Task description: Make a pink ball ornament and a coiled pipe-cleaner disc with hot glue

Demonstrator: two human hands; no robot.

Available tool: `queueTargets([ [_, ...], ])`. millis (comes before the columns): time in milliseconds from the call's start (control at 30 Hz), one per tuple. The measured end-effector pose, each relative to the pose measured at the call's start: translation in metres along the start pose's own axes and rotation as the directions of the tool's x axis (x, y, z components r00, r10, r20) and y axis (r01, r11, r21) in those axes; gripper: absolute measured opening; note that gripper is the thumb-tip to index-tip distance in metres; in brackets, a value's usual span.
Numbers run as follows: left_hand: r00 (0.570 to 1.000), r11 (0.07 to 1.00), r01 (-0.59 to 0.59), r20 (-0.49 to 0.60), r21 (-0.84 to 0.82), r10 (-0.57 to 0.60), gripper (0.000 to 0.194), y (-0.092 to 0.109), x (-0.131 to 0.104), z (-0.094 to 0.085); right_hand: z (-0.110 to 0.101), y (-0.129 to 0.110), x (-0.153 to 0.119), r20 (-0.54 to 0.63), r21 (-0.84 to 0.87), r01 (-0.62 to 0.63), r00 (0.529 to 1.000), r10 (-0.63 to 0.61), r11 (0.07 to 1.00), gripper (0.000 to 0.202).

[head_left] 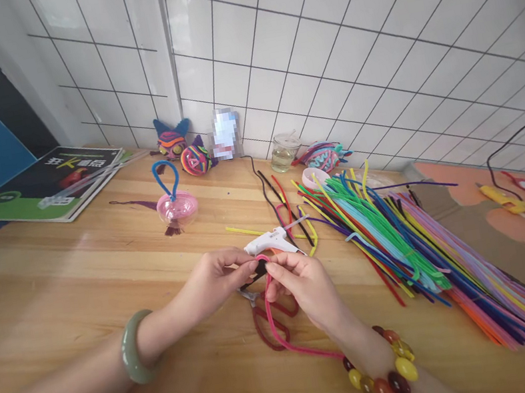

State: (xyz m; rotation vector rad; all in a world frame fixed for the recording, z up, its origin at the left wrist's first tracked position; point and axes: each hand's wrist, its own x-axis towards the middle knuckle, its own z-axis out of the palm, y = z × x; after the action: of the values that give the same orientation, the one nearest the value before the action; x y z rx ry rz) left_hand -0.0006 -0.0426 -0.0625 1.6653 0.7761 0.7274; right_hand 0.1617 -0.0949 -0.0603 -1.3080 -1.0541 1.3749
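A pink pipe cleaner (271,320) is pinched at one end between my left hand (223,274) and my right hand (303,284). It bends into a small curve at the fingertips, and its long tail hangs down and runs right, under my right wrist. Thumb and forefinger are pressed together on both hands. Just beyond my fingers lies a white glue gun (270,240). Below them, partly hidden by the right hand, are red-handled scissors (266,334) on the wooden table (108,298).
Bundles of coloured pipe cleaners (403,246) spread across the right. A pink clear ball with a blue loop (178,208) stands at left. Behind are wrapped fish-like crafts (195,159), a phone (225,134), a glass jar (284,152) and a book (42,184). A yellow glue gun (510,200) lies far right.
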Motion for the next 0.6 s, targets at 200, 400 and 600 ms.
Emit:
queueTargets([
  [200,0.992,0.970,0.129,0.014,-0.207,-0.128,0.025,-0.0011,0.0020,-0.0002,-0.0002,-0.0003,-0.0014,0.023,0.026,0.011,1.000,-0.012,1.000,0.022],
  [400,0.970,0.896,0.241,0.079,-0.373,-0.228,0.021,-0.0055,0.0026,-0.0008,0.0004,0.0001,-0.0014,0.028,0.083,-0.012,1.000,0.009,0.996,0.024],
  [600,0.968,0.873,0.250,0.074,-0.418,-0.241,0.019,-0.0031,0.0026,0.0010,0.0010,-0.0006,-0.0008,0.029,0.103,-0.014,1.000,0.011,0.995,0.023],
])
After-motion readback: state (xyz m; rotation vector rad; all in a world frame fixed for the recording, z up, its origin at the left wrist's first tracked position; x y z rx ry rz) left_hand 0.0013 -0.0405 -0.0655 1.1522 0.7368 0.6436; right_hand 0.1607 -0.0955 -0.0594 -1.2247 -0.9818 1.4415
